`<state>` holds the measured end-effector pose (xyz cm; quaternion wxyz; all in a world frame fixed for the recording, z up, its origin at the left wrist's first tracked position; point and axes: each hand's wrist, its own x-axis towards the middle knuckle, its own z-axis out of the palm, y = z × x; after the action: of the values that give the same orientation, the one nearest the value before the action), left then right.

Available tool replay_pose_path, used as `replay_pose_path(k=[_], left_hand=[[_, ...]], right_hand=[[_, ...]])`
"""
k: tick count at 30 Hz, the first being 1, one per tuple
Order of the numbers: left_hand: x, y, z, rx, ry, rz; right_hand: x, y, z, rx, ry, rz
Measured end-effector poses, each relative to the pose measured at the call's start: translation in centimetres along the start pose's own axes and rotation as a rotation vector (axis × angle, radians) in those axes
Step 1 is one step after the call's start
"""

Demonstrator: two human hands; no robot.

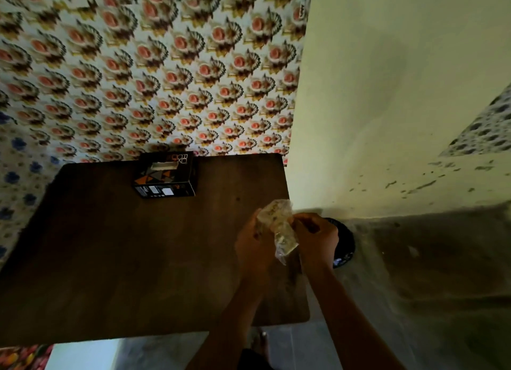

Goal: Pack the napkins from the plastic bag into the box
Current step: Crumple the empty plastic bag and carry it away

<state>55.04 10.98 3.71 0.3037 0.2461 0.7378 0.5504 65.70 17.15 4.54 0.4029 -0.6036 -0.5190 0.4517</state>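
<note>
From my remote seat I see both hands raised over the dark wooden bench (124, 259), out toward its four o'clock corner beside the pale wall (387, 93). The left hand (255, 248) cups the plastic bag (279, 228) from its nine o'clock side, fingers curled shut around the crinkled film, I judge to steady it. The right hand (315, 235) pinches the bag from three o'clock, fingers closed on the film, probably to work the mouth open or draw out what is inside. The napkins (275, 210) appear to be the pale, speckled wad inside the upper part of the bag, though the light is dim and I cannot say how many remain. The box (166, 176) stands on the bench at about eleven o'clock from the hands, well apart from them, close to the patterned wall covering (152, 65); a pale slot shows on its top face, so the opening faces up, ready for filling. Nothing has reached it yet, as far as I can tell.
</note>
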Motion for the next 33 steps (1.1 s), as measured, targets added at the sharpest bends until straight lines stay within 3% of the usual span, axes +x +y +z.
replay_pose_path(k=[4,8,12,18,23,27,33], left_hand=[[2.0,0.4,3.9,-0.007,-0.047,-0.054],[3.3,1.4,7.2,-0.072,-0.255,0.016],[4.4,1.3,11.1,-0.223,-0.338,-0.074],[6.4,1.1,19.8,-0.186,-0.215,-0.082],[9.3,-2.0,30.3,-0.157,0.172,-0.248],[11.1,-5.9,36.6,-0.111,0.237,-0.321],[15.4,-15.0,44.1,-0.036,0.178,-0.435]], right_hand=[[2.6,0.3,-1.3,-0.05,0.006,-0.032],[5.8,0.6,-3.0,-0.016,0.049,-0.015],[9.8,1.7,-5.0,-0.031,0.043,0.014],[18.4,5.0,-8.8,-0.134,-0.119,0.006],[28.4,10.8,-11.8,-0.174,-0.309,0.061],[34.3,15.3,-12.7,-0.2,-0.459,0.083],[42.3,25.4,-13.0,-0.277,-0.589,0.123]])
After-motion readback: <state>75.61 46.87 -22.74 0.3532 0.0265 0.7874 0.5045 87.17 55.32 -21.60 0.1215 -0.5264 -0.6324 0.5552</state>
